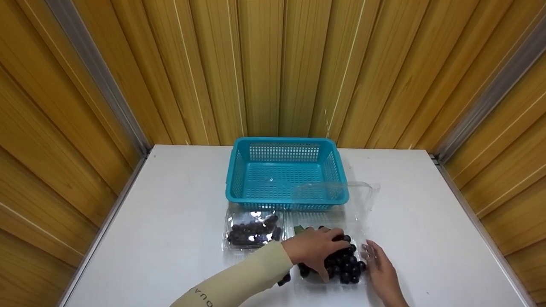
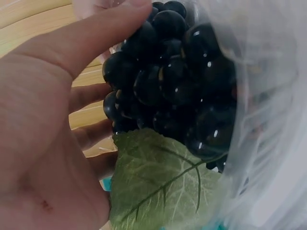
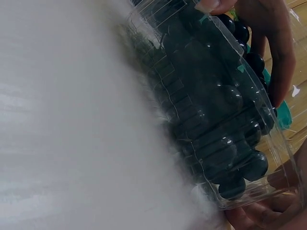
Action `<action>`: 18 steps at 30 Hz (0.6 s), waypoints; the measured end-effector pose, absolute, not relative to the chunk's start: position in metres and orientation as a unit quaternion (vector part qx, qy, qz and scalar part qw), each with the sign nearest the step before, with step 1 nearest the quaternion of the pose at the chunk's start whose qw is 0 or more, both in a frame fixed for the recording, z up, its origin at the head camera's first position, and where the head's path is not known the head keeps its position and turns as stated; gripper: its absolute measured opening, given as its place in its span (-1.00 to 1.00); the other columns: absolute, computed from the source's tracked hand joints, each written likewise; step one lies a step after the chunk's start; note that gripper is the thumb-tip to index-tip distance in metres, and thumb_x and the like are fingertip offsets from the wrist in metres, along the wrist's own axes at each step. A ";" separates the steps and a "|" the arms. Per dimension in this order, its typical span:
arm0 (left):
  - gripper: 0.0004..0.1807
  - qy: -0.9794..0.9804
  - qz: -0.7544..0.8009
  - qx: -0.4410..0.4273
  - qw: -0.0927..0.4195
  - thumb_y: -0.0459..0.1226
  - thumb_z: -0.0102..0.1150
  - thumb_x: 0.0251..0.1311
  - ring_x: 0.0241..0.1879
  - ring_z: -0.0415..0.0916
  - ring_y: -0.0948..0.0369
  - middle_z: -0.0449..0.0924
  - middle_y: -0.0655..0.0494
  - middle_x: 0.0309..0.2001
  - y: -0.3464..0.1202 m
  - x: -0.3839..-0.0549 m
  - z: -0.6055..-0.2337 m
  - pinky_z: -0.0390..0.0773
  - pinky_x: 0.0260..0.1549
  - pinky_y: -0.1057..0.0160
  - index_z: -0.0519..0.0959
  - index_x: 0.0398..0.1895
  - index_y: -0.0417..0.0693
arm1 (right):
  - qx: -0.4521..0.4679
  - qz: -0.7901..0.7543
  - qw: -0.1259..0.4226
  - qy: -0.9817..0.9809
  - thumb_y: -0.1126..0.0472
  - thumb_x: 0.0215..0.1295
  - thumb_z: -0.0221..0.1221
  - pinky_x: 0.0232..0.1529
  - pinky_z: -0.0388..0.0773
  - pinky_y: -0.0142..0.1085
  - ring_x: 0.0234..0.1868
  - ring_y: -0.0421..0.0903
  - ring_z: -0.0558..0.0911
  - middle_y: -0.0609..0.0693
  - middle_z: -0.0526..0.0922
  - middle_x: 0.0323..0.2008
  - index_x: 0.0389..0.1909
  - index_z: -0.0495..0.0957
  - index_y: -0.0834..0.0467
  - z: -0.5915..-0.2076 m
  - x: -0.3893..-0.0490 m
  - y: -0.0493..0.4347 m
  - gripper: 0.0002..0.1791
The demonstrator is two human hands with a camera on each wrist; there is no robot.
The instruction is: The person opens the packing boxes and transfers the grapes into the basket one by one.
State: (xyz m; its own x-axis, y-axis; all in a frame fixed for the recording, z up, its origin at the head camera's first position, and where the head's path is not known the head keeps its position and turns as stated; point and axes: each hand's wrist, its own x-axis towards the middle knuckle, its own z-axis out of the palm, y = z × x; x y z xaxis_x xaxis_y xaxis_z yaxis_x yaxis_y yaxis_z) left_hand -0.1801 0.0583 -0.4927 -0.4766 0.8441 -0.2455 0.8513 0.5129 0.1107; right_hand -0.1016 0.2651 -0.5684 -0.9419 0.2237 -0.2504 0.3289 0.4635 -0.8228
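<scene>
- A shut-looking box (image 1: pixel 254 232) of dark fruit sat on the bench (image 1: pixel 179 209).
- Beside it, black grapes (image 1: pixel 349 267) lay in an uncovered box (image 3: pixel 177 86), its lid (image 1: pixel 361 200) raised, unclosed.
- Left hand (image 1: pixel 318 251) gripped the grapes; right hand (image 1: pixel 381 270) pinched the uncovered box's edge.
- Basket (image 1: pixel 232 183) held neither box.

Left sleeve (image 1: pixel 243 279) pale yellow, wrist-length, snug (dark capital letters (image 1: pixel 203 296)).

Glossy grapes (image 1: pixel 347 266), clear shiny plastic box (image 3: pixel 192 110), plastic basket (image 1: pixel 286 201)
</scene>
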 end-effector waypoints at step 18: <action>0.18 0.854 -0.076 0.494 0.144 0.26 0.44 -0.23 0.37 0.21 0.24 0.01 0.29 0.47 0.068 -0.181 -0.494 0.44 0.23 0.11 -0.03 0.49 0.44 | 0.159 -0.497 0.057 0.851 0.28 0.53 -0.22 0.42 0.16 -0.04 0.46 0.14 0.19 0.22 0.21 0.43 0.48 0.02 0.17 -0.569 -0.101 0.267 -0.46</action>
State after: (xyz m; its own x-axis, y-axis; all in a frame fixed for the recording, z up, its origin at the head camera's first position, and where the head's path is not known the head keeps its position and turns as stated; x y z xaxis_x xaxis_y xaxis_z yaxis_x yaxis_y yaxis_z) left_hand -0.1808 0.0679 -0.4941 -0.4711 0.8219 -0.3201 0.8654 0.5009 0.0126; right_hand -0.1011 0.2671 -0.5689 -0.9429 0.2135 -0.2558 0.3276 0.4548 -0.8282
